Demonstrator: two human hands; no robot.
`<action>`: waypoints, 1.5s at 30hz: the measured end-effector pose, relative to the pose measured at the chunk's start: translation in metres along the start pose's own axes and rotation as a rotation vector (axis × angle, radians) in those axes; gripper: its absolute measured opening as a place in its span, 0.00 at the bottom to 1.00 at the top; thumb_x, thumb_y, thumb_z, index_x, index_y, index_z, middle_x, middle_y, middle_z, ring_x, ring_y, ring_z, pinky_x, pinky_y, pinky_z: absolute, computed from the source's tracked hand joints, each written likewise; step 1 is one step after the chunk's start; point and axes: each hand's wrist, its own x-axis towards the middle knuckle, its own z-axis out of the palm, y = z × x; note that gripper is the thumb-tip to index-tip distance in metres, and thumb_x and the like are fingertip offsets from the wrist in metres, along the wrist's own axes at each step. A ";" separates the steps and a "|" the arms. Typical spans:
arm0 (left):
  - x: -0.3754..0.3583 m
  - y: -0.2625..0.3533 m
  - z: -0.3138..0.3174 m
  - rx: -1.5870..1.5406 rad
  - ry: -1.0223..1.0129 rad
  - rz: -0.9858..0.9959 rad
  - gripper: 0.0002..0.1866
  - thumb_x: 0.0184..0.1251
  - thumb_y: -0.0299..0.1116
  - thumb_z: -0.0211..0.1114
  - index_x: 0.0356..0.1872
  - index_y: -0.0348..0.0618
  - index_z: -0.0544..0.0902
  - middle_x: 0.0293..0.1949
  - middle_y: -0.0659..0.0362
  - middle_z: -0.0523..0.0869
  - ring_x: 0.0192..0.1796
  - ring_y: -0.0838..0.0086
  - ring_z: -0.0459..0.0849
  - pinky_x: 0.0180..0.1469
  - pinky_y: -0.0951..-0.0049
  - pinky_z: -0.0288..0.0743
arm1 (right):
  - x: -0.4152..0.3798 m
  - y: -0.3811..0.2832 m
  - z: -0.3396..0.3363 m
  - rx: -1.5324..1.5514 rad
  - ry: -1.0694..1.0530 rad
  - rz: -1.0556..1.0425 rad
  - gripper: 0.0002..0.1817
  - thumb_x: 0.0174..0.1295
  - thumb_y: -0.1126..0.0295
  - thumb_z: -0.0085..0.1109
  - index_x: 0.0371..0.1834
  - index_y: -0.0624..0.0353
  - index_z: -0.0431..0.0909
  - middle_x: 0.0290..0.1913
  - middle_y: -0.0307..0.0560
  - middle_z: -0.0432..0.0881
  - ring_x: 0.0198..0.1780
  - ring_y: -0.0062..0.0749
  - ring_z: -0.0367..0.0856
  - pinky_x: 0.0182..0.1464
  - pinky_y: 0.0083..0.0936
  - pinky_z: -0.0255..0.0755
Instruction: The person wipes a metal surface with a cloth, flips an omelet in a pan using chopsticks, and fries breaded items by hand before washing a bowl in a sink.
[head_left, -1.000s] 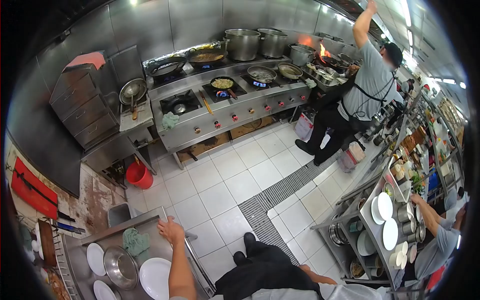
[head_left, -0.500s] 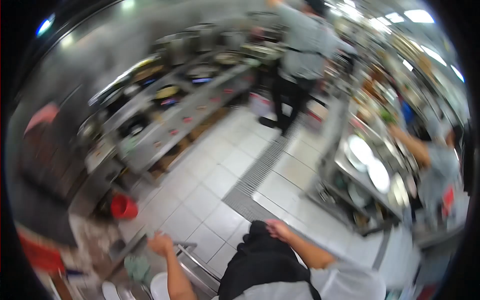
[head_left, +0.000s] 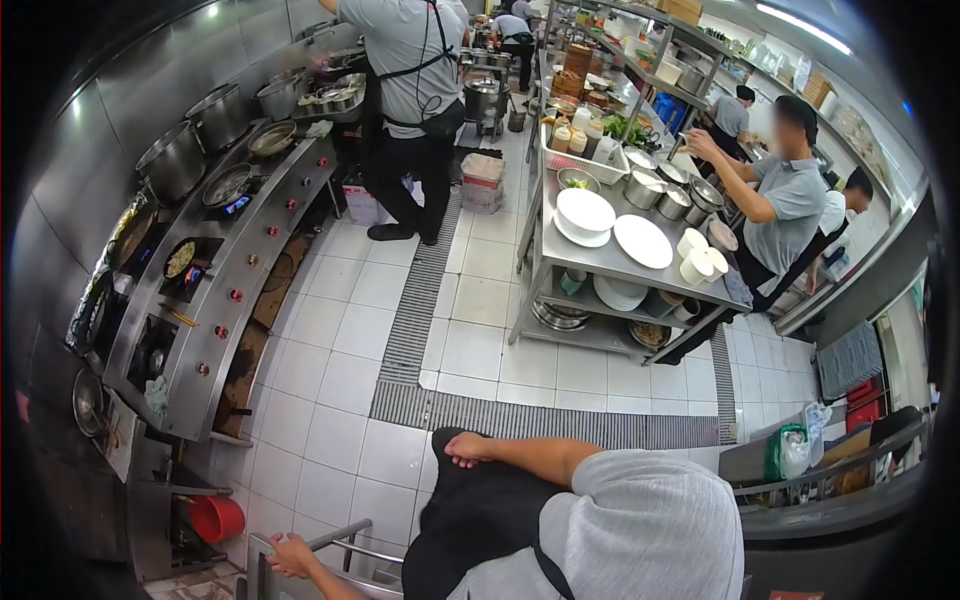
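Note:
My left hand (head_left: 290, 556) is low in the view, beside the corner of a metal-railed frame (head_left: 345, 535). Its thumb and fingers are apart, with nothing held between them. Against the black apron (head_left: 470, 520) over my leg rests my right hand (head_left: 466, 450), its fingers curled into a loose fist. Nothing shows in that fist. A red bucket (head_left: 216, 518) stands on the floor beyond my left hand, under the end of the stove.
Along the left runs a stove (head_left: 245, 262) with pans, pots and lit burners. A person (head_left: 410, 70) stands at its far end. On the right, a steel table (head_left: 610, 268) carries white plates and cups; another person (head_left: 790, 195) works behind it. A floor drain (head_left: 560, 422) crosses the tiles.
The view has swung to the right and steadied, so the stove sits further left and the steel table nearer the middle. My left hand remains by the frame, my right against the apron.

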 end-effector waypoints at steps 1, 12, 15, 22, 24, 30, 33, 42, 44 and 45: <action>-0.001 0.002 -0.002 0.002 -0.006 0.000 0.13 0.53 0.44 0.62 0.42 0.68 0.77 0.51 0.51 0.69 0.53 0.58 0.68 0.49 0.53 0.67 | 0.006 0.005 0.000 -0.044 -0.015 -0.027 0.11 0.62 0.61 0.48 0.40 0.53 0.76 0.26 0.35 0.76 0.20 0.18 0.73 0.19 0.18 0.70; -0.025 0.007 -0.046 -0.111 -0.098 0.215 0.25 0.54 0.45 0.53 0.45 0.34 0.78 0.49 0.38 0.73 0.52 0.48 0.71 0.53 0.50 0.63 | 0.015 0.012 -0.006 0.016 0.010 -0.005 0.10 0.60 0.65 0.47 0.38 0.55 0.76 0.24 0.38 0.75 0.19 0.21 0.73 0.18 0.19 0.69; -0.019 0.008 -0.024 -0.042 0.099 0.080 0.21 0.56 0.40 0.55 0.46 0.35 0.77 0.44 0.41 0.77 0.48 0.52 0.74 0.52 0.52 0.65 | 0.010 0.014 -0.007 0.063 0.021 -0.023 0.11 0.61 0.64 0.47 0.40 0.54 0.76 0.24 0.38 0.75 0.19 0.21 0.73 0.18 0.19 0.70; 0.002 -0.003 0.000 -0.105 -0.013 0.071 0.17 0.46 0.42 0.66 0.41 0.60 0.81 0.50 0.47 0.73 0.54 0.56 0.69 0.51 0.56 0.67 | 0.016 0.022 -0.015 0.103 0.008 -0.061 0.16 0.62 0.57 0.51 0.48 0.54 0.75 0.29 0.40 0.79 0.20 0.20 0.74 0.19 0.18 0.71; 0.010 -0.016 0.018 -0.108 -0.022 0.118 0.18 0.45 0.42 0.66 0.42 0.57 0.81 0.52 0.45 0.73 0.58 0.54 0.67 0.60 0.57 0.58 | 0.015 0.024 -0.019 0.043 -0.015 -0.074 0.17 0.63 0.57 0.51 0.50 0.54 0.73 0.30 0.40 0.79 0.22 0.20 0.75 0.20 0.17 0.70; -0.008 0.005 -0.017 -0.183 0.037 -0.028 0.14 0.47 0.40 0.66 0.39 0.60 0.79 0.58 0.47 0.64 0.60 0.54 0.62 0.58 0.57 0.60 | 0.006 0.010 -0.024 0.066 -0.057 -0.015 0.13 0.65 0.62 0.49 0.47 0.56 0.73 0.28 0.39 0.77 0.20 0.20 0.72 0.18 0.17 0.68; -0.010 0.005 -0.016 -0.188 0.031 -0.009 0.14 0.48 0.39 0.66 0.39 0.59 0.79 0.57 0.48 0.64 0.58 0.55 0.62 0.57 0.58 0.61 | 0.003 0.007 -0.026 0.084 -0.042 0.009 0.12 0.65 0.63 0.49 0.47 0.56 0.72 0.28 0.39 0.76 0.19 0.20 0.72 0.18 0.17 0.68; -0.014 0.008 -0.029 -0.200 0.023 0.002 0.14 0.48 0.39 0.66 0.39 0.58 0.79 0.55 0.49 0.65 0.58 0.56 0.62 0.57 0.59 0.60 | 0.000 0.006 -0.023 0.057 -0.008 0.011 0.13 0.63 0.65 0.49 0.47 0.57 0.73 0.28 0.39 0.77 0.21 0.20 0.74 0.21 0.18 0.70; -0.015 0.008 -0.030 -0.210 0.003 -0.008 0.14 0.48 0.38 0.66 0.39 0.58 0.79 0.56 0.48 0.64 0.58 0.56 0.62 0.57 0.60 0.60 | -0.001 0.007 -0.022 0.036 0.007 0.002 0.13 0.62 0.66 0.50 0.47 0.58 0.73 0.27 0.39 0.78 0.22 0.20 0.74 0.21 0.18 0.70; -0.014 0.007 -0.030 -0.211 -0.003 -0.010 0.14 0.48 0.38 0.66 0.39 0.58 0.79 0.57 0.48 0.64 0.59 0.56 0.62 0.57 0.60 0.60 | 0.000 0.008 -0.020 -0.158 0.009 -0.097 0.14 0.61 0.68 0.52 0.49 0.58 0.72 0.28 0.40 0.77 0.21 0.21 0.74 0.20 0.18 0.70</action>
